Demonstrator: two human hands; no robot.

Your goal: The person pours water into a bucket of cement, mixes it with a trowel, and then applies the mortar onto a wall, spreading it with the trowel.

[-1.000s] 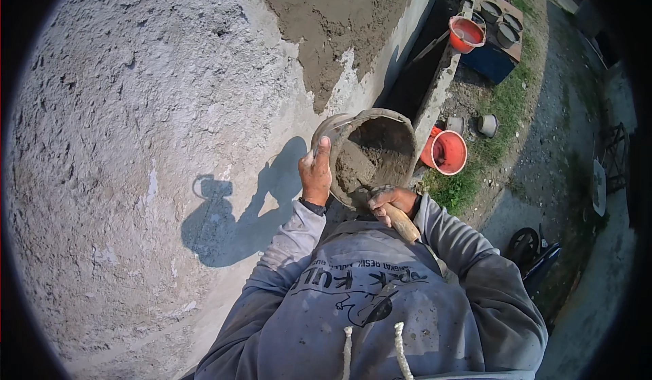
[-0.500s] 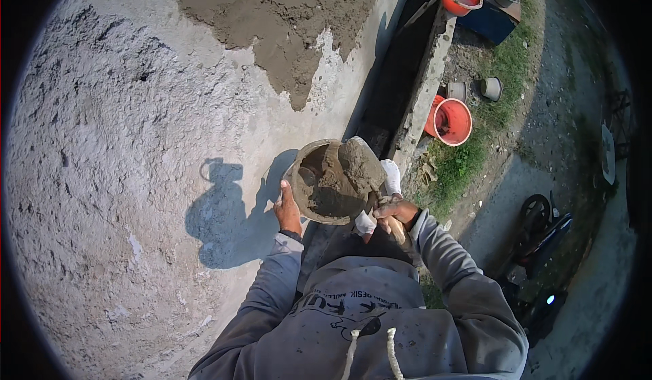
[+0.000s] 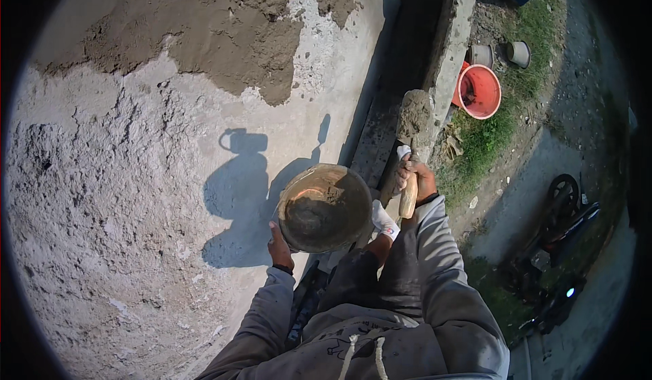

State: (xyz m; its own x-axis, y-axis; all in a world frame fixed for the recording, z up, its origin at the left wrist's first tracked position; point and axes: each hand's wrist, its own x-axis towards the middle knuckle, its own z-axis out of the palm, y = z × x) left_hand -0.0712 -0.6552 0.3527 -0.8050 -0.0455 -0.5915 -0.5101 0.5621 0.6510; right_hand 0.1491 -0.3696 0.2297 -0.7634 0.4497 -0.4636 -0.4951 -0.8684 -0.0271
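My left hand (image 3: pixel 279 247) grips the near left rim of a round bucket (image 3: pixel 326 234), its fingers partly hidden by the wall of it. Some wet mortar (image 3: pixel 333 195) clings inside, with a dark hollow at the bottom. Out to the right, my right hand (image 3: pixel 418 176) is closed around the wooden handle of a trowel (image 3: pixel 408 200). Grey mortar (image 3: pixel 414 115) covers the trowel's blade, which points away from me, apart from the bucket. To the left stands a rough wall (image 3: pixel 136 176), with wet plaster (image 3: pixel 204 40) spread over its far part.
A narrow concrete ledge (image 3: pixel 451 33) runs away on the right, beside a dark gap. Beyond it are an orange bucket (image 3: pixel 479 92), two grey buckets (image 3: pixel 518 54) and grass (image 3: pixel 499 125). A motorcycle (image 3: pixel 550 237) is parked farther right. My feet are on a narrow footing below.
The trowel has come up out of the bucket and swung right with mortar on its blade. The bucket, in my left hand, now sits slightly nearer and shows more of its inside.
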